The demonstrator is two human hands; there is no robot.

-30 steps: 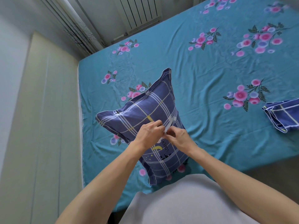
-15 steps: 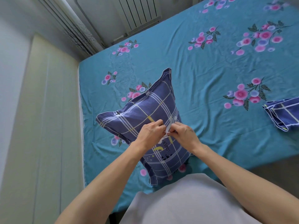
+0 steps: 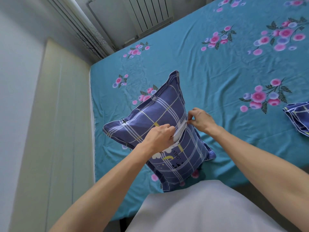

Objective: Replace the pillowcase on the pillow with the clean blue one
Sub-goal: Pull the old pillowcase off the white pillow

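A teal bed sheet (image 3: pixel 217 67) printed with pink and lilac flower sprays covers the bed, lightly creased. Beyond its far edge a white ribbed radiator (image 3: pixel 148 14) stands against the wall. A pale cream panelled headboard (image 3: pixel 56 131) runs along the bed's left side.

Head-worn view, steeply down over bed (image 3: pixel 217 67)
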